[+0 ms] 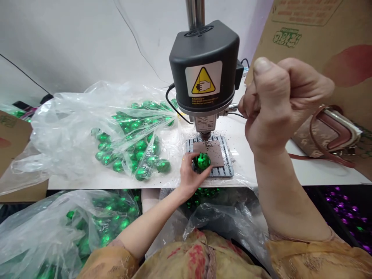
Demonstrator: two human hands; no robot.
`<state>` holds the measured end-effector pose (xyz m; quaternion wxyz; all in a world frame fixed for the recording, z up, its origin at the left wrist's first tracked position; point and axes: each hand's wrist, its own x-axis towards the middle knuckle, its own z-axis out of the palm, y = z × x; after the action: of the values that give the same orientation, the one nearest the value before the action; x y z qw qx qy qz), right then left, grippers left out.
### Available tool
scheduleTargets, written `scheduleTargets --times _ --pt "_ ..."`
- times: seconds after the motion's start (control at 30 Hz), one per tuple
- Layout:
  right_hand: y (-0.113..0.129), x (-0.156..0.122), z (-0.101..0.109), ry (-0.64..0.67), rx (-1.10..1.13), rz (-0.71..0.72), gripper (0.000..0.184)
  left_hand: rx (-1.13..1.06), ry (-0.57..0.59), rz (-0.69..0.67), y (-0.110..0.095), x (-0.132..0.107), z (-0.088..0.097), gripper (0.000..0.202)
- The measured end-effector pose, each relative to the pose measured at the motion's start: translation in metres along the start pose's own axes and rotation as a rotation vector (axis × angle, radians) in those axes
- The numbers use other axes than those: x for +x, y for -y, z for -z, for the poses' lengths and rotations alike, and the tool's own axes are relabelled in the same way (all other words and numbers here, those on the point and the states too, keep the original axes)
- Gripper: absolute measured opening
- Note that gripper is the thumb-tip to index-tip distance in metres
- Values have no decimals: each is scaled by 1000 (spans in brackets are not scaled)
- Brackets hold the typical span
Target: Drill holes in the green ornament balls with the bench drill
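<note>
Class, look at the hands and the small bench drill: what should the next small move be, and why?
Probably slide the green bead further in under the drill tip. The left hand holds it at the near edge of the plate, short of the tip, while the right hand grips the lever.

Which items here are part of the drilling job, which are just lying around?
In use:
left hand holding green bauble on the drill plate
right hand fisted at the bench drill
open bag of green baubles

Lying about:
handbag
cardboard box
purple baubles
</note>
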<state>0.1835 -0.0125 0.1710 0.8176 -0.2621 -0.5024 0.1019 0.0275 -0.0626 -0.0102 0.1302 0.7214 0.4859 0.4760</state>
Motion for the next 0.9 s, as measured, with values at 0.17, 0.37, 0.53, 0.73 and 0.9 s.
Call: scheduleTargets --times 0.17,0.37,0.53,0.73,0.9 --pt "3 -2 2 8 -10 -37 48 212 174 -607 7 -65 27 39" --pt "2 -3 0 -19 0 -17 49 343 522 -674 20 -81 54 48" --pt "3 -4 1 -33 -23 -32 45 396 51 -452 21 -31 78 30" --pt "2 -4 1 -59 -23 6 43 781 -349 209 46 -14 119 57" --pt "1 -5 -1 -86 -8 3 42 707 -403 483 74 -22 133 71"
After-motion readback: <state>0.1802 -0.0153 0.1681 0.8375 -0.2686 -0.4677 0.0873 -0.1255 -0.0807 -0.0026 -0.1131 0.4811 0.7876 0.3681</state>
